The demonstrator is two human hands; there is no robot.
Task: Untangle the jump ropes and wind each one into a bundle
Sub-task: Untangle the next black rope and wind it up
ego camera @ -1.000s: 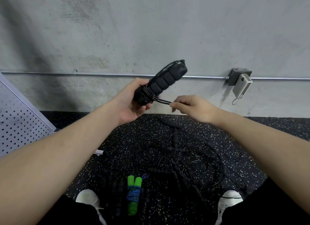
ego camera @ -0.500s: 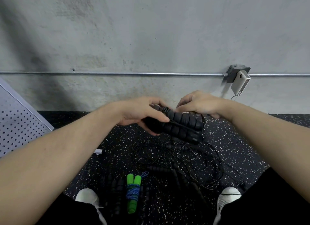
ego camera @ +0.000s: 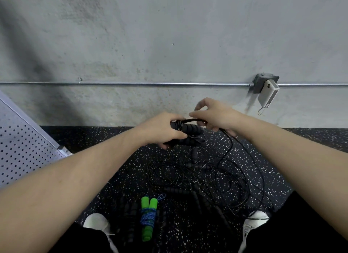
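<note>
The left hand point(ego camera: 162, 129) grips a pair of black foam handles point(ego camera: 188, 134), fingers curled round them, holding them just above the speckled floor point(ego camera: 94, 139) in front of the wall point(ego camera: 169, 45). The handles lie roughly crosswise, their long axis running from the left hand toward the right hand point(ego camera: 214, 115), tilted slightly down at the right end. The right hand sits at that right end, fingers pinching the thin black cord point(ego camera: 228, 145), which arcs over the top of the handles and then trails down to the tangled pile point(ego camera: 197, 177) on the floor below. So the cord's free length lies under and behind the right hand, the nearer one to it; the next wrap probably calls for carrying it round the handles across their long axis. A green-handled rope point(ego camera: 147, 217), already bundled, lies on the floor nearer the person than the pile.
</note>
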